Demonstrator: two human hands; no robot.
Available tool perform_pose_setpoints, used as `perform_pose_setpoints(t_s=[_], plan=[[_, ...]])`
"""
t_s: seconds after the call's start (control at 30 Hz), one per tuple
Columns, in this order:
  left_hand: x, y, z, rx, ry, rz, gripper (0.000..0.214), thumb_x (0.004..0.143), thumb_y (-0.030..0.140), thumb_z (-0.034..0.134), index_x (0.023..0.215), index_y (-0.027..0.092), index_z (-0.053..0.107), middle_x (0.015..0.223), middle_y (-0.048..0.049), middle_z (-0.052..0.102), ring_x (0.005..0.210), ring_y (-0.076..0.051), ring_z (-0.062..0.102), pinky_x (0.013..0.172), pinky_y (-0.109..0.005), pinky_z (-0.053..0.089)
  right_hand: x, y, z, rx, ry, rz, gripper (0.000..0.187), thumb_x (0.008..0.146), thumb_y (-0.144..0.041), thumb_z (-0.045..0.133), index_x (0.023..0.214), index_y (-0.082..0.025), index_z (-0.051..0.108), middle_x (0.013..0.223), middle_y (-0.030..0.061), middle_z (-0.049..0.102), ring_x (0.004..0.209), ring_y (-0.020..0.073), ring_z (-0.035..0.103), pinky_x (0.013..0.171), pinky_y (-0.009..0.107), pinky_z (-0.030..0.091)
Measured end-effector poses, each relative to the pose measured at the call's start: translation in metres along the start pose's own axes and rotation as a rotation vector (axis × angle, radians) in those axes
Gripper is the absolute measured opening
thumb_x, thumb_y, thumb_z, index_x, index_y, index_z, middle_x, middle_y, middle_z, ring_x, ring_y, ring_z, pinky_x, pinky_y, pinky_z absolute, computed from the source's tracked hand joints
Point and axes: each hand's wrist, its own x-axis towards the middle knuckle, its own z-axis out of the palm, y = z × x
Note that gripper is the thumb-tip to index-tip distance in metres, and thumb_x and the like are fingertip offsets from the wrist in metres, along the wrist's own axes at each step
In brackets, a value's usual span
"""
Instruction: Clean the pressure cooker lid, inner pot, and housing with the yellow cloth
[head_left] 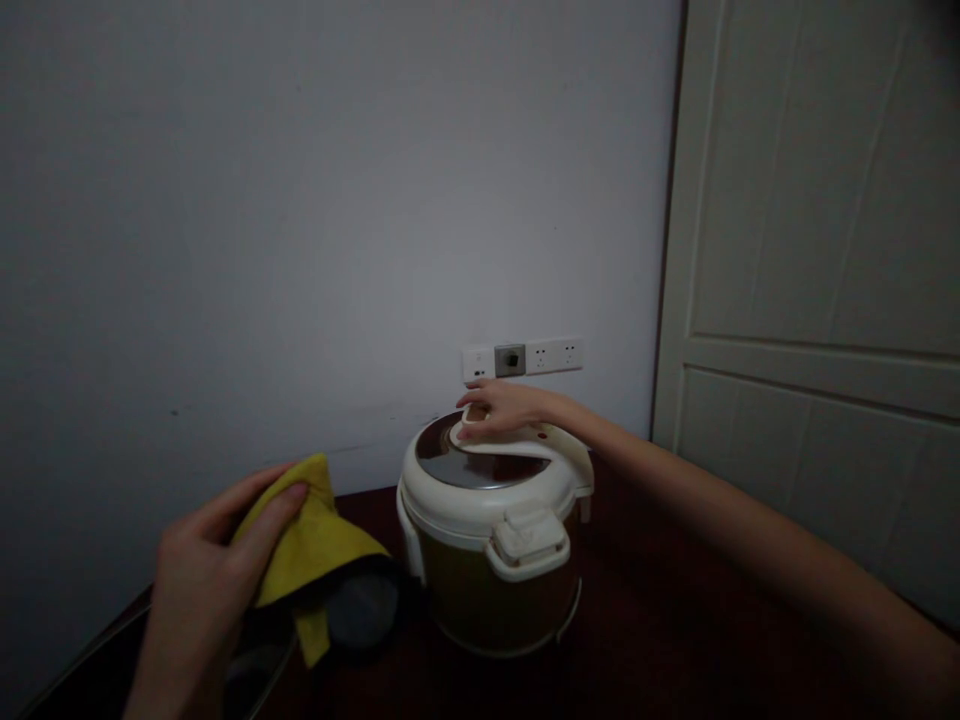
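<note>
My left hand (202, 560) pinches a yellow cloth (319, 545) between thumb and fingers, raised at the lower left. Under the cloth's dark lower edge shows a greyish round patch with a black surround; its kind is too dim to tell. A white electric pressure cooker (487, 540) stands upright just right of the cloth, its lid on. My right hand (506, 405) reaches across the top, with thumb and fingers closed around the raised white lid handle (471, 420). A side grip juts from the cooker's front.
Behind the cooker is a pale wall with a row of sockets (555, 354) and a grey switch plate (510, 360). A panelled white door (817, 250) stands on the right. The dark red tabletop (630, 600) bears the cooker. A dark, rimmed object (274, 675) sits at the lower left.
</note>
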Motion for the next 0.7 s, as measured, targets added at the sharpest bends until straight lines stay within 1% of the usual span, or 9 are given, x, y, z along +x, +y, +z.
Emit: perform_pose_setpoints(t_s=[0.07, 0.13, 0.23, 0.4, 0.53, 0.57, 0.6, 0.63, 0.7], plan=[[0.000, -0.002, 0.001, -0.076, 0.002, -0.090, 0.031, 0.061, 0.038, 0.069, 0.084, 0.017, 0.072, 0.070, 0.0032, 0.070, 0.061, -0.014, 0.061, 0.039, -0.013, 0.040, 0.007, 0.001, 0.002, 0.000, -0.050, -0.005, 0.058, 0.073, -0.062, 0.055, 0.111, -0.018, 0.065, 0.111, 0.0128, 0.064, 0.100, 0.0264, 0.058, 0.084, 0.038, 0.046], [0.000, -0.002, 0.002, -0.124, 0.010, -0.105, 0.030, 0.060, 0.037, 0.070, 0.083, 0.018, 0.072, 0.073, 0.0035, 0.070, 0.065, -0.015, 0.062, 0.041, -0.013, 0.041, 0.010, 0.001, 0.005, -0.003, -0.068, 0.001, 0.053, 0.074, -0.061, 0.054, 0.106, -0.020, 0.068, 0.102, 0.0104, 0.068, 0.090, 0.0239, 0.061, 0.075, 0.034, 0.047], [-0.002, 0.000, 0.001, -0.146, -0.016, -0.118, 0.031, 0.060, 0.037, 0.072, 0.084, 0.018, 0.072, 0.076, 0.0036, 0.070, 0.069, -0.015, 0.063, 0.045, -0.013, 0.043, 0.011, 0.001, 0.008, -0.038, -0.052, 0.008, 0.053, 0.075, -0.061, 0.052, 0.102, -0.019, 0.069, 0.095, 0.0103, 0.069, 0.082, 0.0229, 0.062, 0.068, 0.033, 0.046], [-0.001, 0.000, -0.002, -0.157, -0.042, -0.136, 0.034, 0.061, 0.036, 0.070, 0.089, 0.016, 0.070, 0.080, 0.0024, 0.071, 0.065, -0.014, 0.061, 0.042, -0.014, 0.042, 0.010, 0.002, 0.012, -0.028, -0.025, 0.002, 0.052, 0.077, -0.060, 0.050, 0.102, -0.019, 0.069, 0.094, 0.0112, 0.069, 0.081, 0.0231, 0.062, 0.068, 0.034, 0.046], [0.002, -0.006, -0.001, -0.176, -0.080, -0.122, 0.031, 0.062, 0.037, 0.069, 0.084, 0.016, 0.070, 0.071, 0.0012, 0.069, 0.057, -0.014, 0.059, 0.041, -0.016, 0.042, 0.007, 0.001, 0.010, 0.023, -0.009, -0.024, 0.051, 0.079, -0.058, 0.050, 0.106, -0.018, 0.067, 0.099, 0.0119, 0.067, 0.088, 0.0238, 0.061, 0.075, 0.036, 0.047], [0.002, -0.007, 0.000, -0.194, -0.081, -0.114, 0.031, 0.062, 0.038, 0.069, 0.084, 0.016, 0.070, 0.070, 0.0013, 0.068, 0.057, -0.014, 0.059, 0.042, -0.017, 0.043, 0.004, -0.002, 0.009, 0.034, 0.018, -0.035, 0.051, 0.079, -0.057, 0.052, 0.107, -0.018, 0.066, 0.102, 0.0120, 0.067, 0.092, 0.0240, 0.061, 0.078, 0.037, 0.047], [0.003, -0.008, 0.000, -0.217, -0.086, -0.108, 0.031, 0.062, 0.039, 0.069, 0.084, 0.017, 0.070, 0.070, 0.0014, 0.068, 0.057, -0.014, 0.059, 0.043, -0.017, 0.044, 0.000, -0.006, 0.007, 0.047, 0.073, -0.046, 0.049, 0.079, -0.055, 0.054, 0.109, -0.018, 0.065, 0.107, 0.0120, 0.065, 0.096, 0.0242, 0.059, 0.082, 0.038, 0.046], [0.002, -0.009, 0.000, -0.235, -0.105, -0.107, 0.032, 0.062, 0.040, 0.070, 0.084, 0.017, 0.070, 0.071, 0.0017, 0.069, 0.057, -0.014, 0.059, 0.044, -0.018, 0.045, -0.007, -0.014, 0.006, 0.071, 0.158, -0.054, 0.046, 0.079, -0.052, 0.055, 0.110, -0.019, 0.064, 0.111, 0.0114, 0.064, 0.100, 0.0240, 0.058, 0.086, 0.038, 0.045], [-0.001, -0.008, 0.001, -0.266, -0.175, -0.098, 0.033, 0.061, 0.042, 0.070, 0.084, 0.018, 0.069, 0.072, 0.0016, 0.069, 0.059, -0.015, 0.061, 0.046, -0.018, 0.047, -0.028, -0.037, 0.005, 0.170, 0.379, -0.051, 0.036, 0.082, -0.043, 0.055, 0.109, -0.020, 0.063, 0.115, 0.0092, 0.062, 0.105, 0.0219, 0.056, 0.090, 0.038, 0.044]])
